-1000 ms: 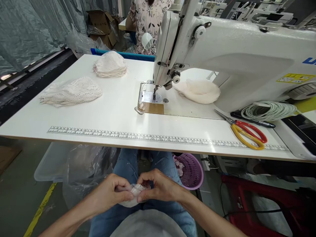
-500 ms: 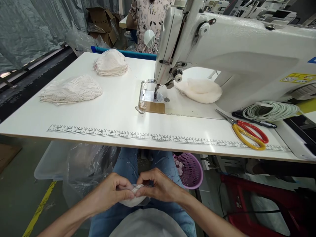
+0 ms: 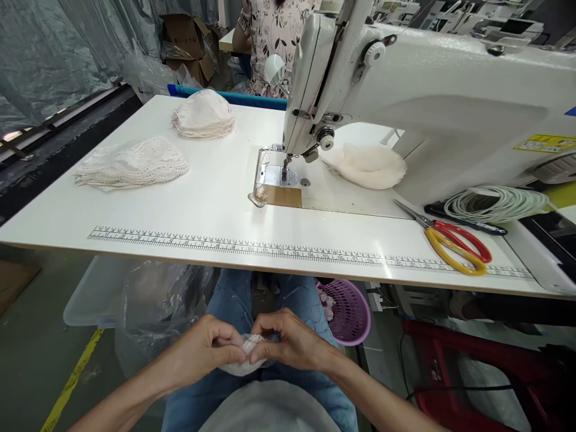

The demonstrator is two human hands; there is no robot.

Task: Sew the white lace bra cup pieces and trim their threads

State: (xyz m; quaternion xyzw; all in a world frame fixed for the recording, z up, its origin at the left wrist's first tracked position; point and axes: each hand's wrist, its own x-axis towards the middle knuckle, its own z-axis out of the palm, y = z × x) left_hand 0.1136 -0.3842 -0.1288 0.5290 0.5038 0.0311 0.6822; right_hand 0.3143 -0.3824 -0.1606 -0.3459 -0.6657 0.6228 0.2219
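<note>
A: What is seen nearest the camera?

B: Two bare hands are held together over a lap in blue jeans. A small white lace piece is pinched between them: the left hand is closed on its left edge with thumb and fingers, the right hand is curled closed on its right edge. The piece is held below the table edge, above a pale rounded cloth lying on the lap.

A: What is found under the table?

B: A purple basket is placed just right of the knees. Clear plastic bags are bunched to the left, and a yellow line is painted on the floor.

A: And the surface?

B: A white table is shown, with a printed ruler strip along its near edge. Scissors with red and yellow handles are laid at the right, beside a coiled pale cord. A white sewing machine is mounted at centre right, with a cream fabric heap under its arm. Two stacks of lace pieces and are set at the far left.

A: And the room beyond?

B: Grey plastic sheeting is hung at the left, cardboard boxes are stacked behind, and another person in a floral top is seen at the far end.
</note>
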